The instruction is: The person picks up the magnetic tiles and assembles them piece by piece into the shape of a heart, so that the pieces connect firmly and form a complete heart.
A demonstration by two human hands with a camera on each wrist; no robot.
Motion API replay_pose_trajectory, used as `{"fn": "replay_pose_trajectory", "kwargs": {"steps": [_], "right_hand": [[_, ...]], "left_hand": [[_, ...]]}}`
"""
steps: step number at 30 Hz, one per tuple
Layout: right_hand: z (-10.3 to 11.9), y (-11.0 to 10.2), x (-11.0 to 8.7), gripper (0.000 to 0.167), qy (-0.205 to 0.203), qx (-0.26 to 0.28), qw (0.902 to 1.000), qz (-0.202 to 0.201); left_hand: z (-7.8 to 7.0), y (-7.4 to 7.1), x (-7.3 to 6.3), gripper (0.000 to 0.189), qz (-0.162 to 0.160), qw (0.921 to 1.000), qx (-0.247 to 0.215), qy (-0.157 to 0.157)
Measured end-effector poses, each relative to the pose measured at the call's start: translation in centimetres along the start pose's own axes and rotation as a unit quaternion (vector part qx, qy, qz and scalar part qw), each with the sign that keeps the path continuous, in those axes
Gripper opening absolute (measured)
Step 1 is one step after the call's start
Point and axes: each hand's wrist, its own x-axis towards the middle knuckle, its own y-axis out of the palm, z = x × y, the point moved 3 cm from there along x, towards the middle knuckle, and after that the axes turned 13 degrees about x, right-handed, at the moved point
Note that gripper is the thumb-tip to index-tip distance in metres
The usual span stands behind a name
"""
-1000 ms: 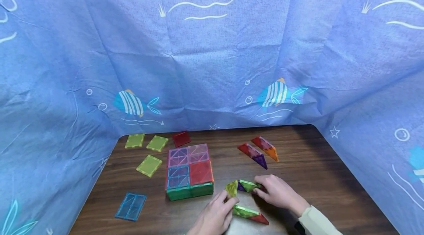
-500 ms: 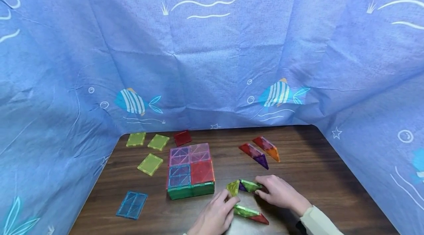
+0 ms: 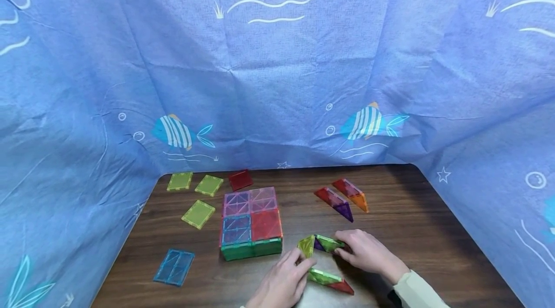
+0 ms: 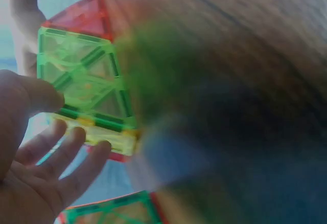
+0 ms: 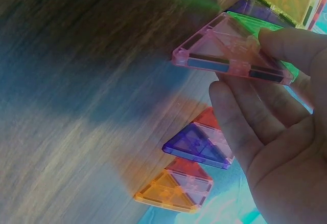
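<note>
My left hand (image 3: 284, 279) pinches a standing green square magnetic tile (image 4: 84, 75) near its joint with a yellow magnetic tile (image 4: 102, 138). A red triangular tile (image 4: 84, 17) adjoins the green square's other edge. Opposite, my right hand (image 3: 366, 252) grips another green magnetic tile (image 5: 250, 23) with thumb and fingers on its two sides. That tile has a pink triangular tile (image 5: 230, 47) at its near end and a purple triangular tile (image 5: 255, 10) at the other, by the yellow tile. Together the pieces form an upright wall, open toward the right. My fingers partly cover the joints.
Left of my hands stands a box of tiles with a red top panel (image 3: 266, 225) and green sides. Flat blue (image 3: 174, 267), yellow (image 3: 198, 214) and dark red (image 3: 240, 180) tiles lie around it. Two tile strips, purple-ended (image 3: 344, 210) and orange-ended (image 3: 360, 200), stand at back right.
The head view has shifted slightly, so everything appears a little to the right. Both hands keep their hold, and the tiles show no clear movement.
</note>
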Motion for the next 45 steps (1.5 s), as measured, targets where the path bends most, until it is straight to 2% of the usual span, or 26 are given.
{"fn": "replay_pose_trajectory", "kwargs": {"steps": [3,5,8,10,12,14,15,16,18,20,22,23,25,27,29,30,32,35,38,41,45], "right_hand": [[0.1,0.0,0.1,0.023,0.012,0.001,0.9999,0.005],[0.0,0.1,0.1,0.022,0.021,0.003,0.9997,0.009],[0.1,0.1,0.2,0.021,0.03,0.007,0.9994,0.016],[0.1,0.1,0.2,0.021,0.032,0.011,0.9992,0.02],[0.2,-0.1,0.1,0.02,0.031,0.016,0.9992,0.018],[0.3,-0.2,0.0,0.019,0.033,0.016,0.9992,0.017],[0.3,-0.3,-0.1,0.019,0.035,0.015,0.9992,0.016],[0.4,-0.5,-0.2,0.018,0.036,0.015,0.9991,0.015],[0.4,-0.6,-0.4,0.016,0.039,0.01,0.9991,0.011],[0.3,-0.7,-0.6,0.012,0.041,0.009,0.9991,0.008],[0.3,-0.7,-0.8,0.01,0.043,0.009,0.999,0.003],[0.3,-0.6,-0.9,0.012,0.042,0.009,0.9991,0.0],[0.3,-0.6,-1.1,0.018,0.036,0.01,0.9993,-0.007],[0.4,-0.6,-1.2,0.023,0.027,0.01,0.9995,-0.014],[0.5,-0.6,-1.1,0.026,0.015,0.007,0.9996,-0.023],[0.5,-0.6,-1.1,0.028,0.01,0.005,0.9996,-0.028],[0.6,-0.7,-1.1,0.032,0.006,-0.003,0.9993,-0.036],[0.6,-0.8,-1.2,0.035,0.012,-0.011,0.999,-0.042],[0.6,-0.8,-1.4,0.036,0.025,-0.013,0.9989,-0.037],[0.5,-0.9,-1.5,0.036,0.034,-0.011,0.9988,-0.032],[0.5,-0.9,-1.5,0.036,0.037,-0.009,0.9988,-0.031]], "left_hand": [[-0.1,-1.0,-0.3,0.04,0.014,0.9998,0.001,-0.014],[0.0,-1.8,-0.8,0.039,0.005,0.9998,0.007,-0.019],[0.4,-3.1,-2.3,0.035,-0.045,0.9984,0.03,-0.018],[1.1,-4.1,-3.6,0.03,-0.087,0.9948,0.049,-0.019],[2.2,-5.4,-4.9,0.027,-0.115,0.9898,0.07,-0.047],[3.8,-7.5,-6.2,0.025,-0.118,0.9834,0.092,-0.103],[4.9,-8.7,-6.8,0.023,-0.117,0.9778,0.107,-0.138],[6.1,-10.0,-7.3,0.021,-0.105,0.9711,0.118,-0.179],[9.0,-12.6,-8.5,0.015,-0.045,0.9528,0.122,-0.274],[12.3,-14.0,-9.9,0.025,0.035,0.9256,0.114,-0.359],[15.3,-13.9,-11.6,0.045,0.134,0.8912,0.095,-0.423],[16.6,-13.4,-12.5,0.056,0.179,0.8745,0.086,-0.443],[18.5,-11.7,-14.3,0.077,0.243,0.8517,0.065,-0.46],[19.4,-10.0,-15.6,0.095,0.283,0.8361,0.046,-0.468],[19.6,-8.8,-16.5,0.107,0.307,0.8261,0.033,-0.471],[19.6,-8.4,-16.7,0.108,0.312,0.8235,0.03,-0.473],[19.4,-7.8,-16.8,0.103,0.306,0.8267,0.035,-0.471],[19.0,-7.6,-16.5,0.087,0.286,0.8401,0.056,-0.457],[18.7,-7.6,-16.3,0.072,0.272,0.8483,0.067,-0.449],[18.5,-7.5,-16.4,0.068,0.262,0.8509,0.065,-0.451],[18.8,-7.5,-16.8,0.073,0.248,0.8512,0.06,-0.459]]}}
